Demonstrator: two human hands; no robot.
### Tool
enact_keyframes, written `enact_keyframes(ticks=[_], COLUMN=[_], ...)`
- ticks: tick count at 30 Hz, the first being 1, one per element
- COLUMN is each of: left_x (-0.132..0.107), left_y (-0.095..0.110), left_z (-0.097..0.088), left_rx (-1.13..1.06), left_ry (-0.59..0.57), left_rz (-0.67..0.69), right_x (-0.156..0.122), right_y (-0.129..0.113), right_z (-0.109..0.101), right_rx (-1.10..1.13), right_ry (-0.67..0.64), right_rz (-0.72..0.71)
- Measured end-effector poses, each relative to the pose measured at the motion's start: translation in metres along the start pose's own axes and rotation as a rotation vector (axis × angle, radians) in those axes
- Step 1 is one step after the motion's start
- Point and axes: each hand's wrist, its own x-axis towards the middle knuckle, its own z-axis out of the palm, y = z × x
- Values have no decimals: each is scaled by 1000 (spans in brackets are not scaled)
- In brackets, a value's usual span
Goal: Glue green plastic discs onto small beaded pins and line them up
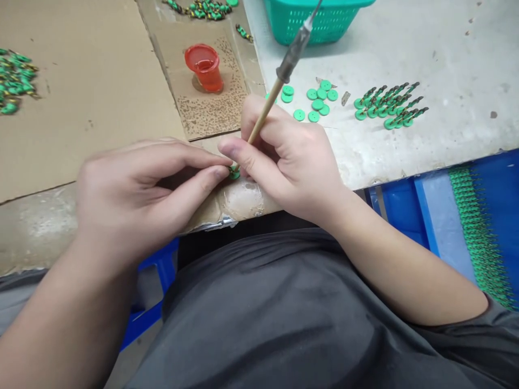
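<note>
My left hand (pixel 138 194) pinches a small green part (pixel 234 173) between thumb and fingertips near the table's front edge. My right hand (pixel 284 156) grips a thin brush (pixel 284 70) with a wooden shaft and a dark grey upper handle, like a pen. The brush's lower end meets the green part, where the fingers hide it. Both hands sit close together over a taped piece of cardboard (pixel 227 202).
A small red cup (pixel 205 67) stands on speckled cardboard behind the hands. Loose green discs (pixel 316 100) and a row of green parts (pixel 389 105) lie to the right. A teal basket (pixel 316 19) is at the back. More green parts (pixel 16 81) lie far left; a blue tray (pixel 478 227) holds a long row.
</note>
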Motion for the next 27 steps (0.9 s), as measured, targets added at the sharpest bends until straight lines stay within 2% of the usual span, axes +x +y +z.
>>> enact_keyframes(ticks=[3,7,11,16,21,27], left_x=[1,2,2,-1,-2,4], left_y=[-2,-10,-12,-3,2,-3], left_z=[-1,-2,-1,-1,-1,-3], left_rx=[-1,-23,-13,23,50,31], left_ry=[-10,-26,-16,-17,-23,-54], left_rz=[21,78,113,87,85,175], right_x=[4,12,11,10,13,8], right_y=[11,27,19,8,10,8], right_z=[7,19,16,8,13,17], right_rx=[44,122,65,79,68,79], right_ry=[-2,4,33,14,-16,-21], right_rz=[6,-111,-130,-143,-118,-67])
